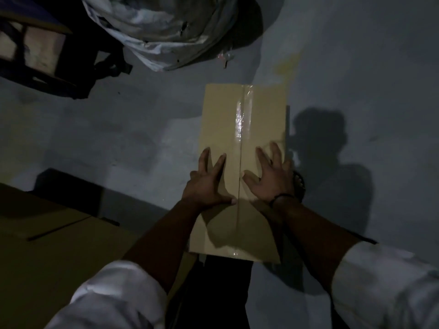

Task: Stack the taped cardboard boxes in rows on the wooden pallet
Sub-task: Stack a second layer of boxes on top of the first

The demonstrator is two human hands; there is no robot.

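A long brown cardboard box (228,119) stands in the middle of the view on a grey concrete floor, with clear shiny tape along its centre seam. My left hand (206,184) lies flat on the box's left flap, fingers spread. On the right flap my right hand (270,174) presses flat too, fingers apart, a dark band at its wrist. Neither hand grips anything. More cardboard boxes (54,236) sit in shadow at the lower left. No wooden pallet can be made out in this dim view.
A big crumpled white plastic sack (161,29) lies at the top centre. A dark frame or cart (35,48) stands at the upper left. A foot (299,184) shows just right of the box. Bare floor (368,67) spreads to the right.
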